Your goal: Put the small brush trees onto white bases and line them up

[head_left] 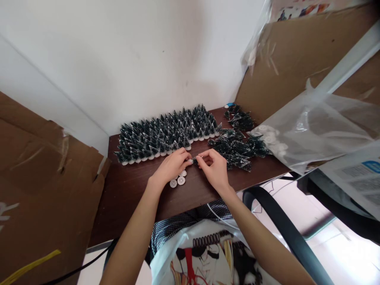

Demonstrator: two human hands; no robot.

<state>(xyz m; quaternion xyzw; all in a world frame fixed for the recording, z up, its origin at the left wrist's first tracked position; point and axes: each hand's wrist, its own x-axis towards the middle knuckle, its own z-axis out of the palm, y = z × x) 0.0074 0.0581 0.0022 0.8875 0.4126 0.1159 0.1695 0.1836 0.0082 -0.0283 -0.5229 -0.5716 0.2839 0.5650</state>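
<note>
Close together over the table's middle, my two hands meet at one small snow-tipped Christmas tree. My left hand is closed in a pinch at the tree's bottom end, where a bit of whitish base shows; the fingers partly cover it. Thumb and forefinger of my right hand pinch the tree's other end. Several round white bases lie below my left hand. Behind my hands, rows of small trees stand upright on white bases. To the right, loose trees lie in a heap.
White bases spill from a clear plastic bag at the right. Another clump of trees lies near the back. Cardboard boxes flank the brown table, and a wall rises behind. A black chair armrest is at lower right.
</note>
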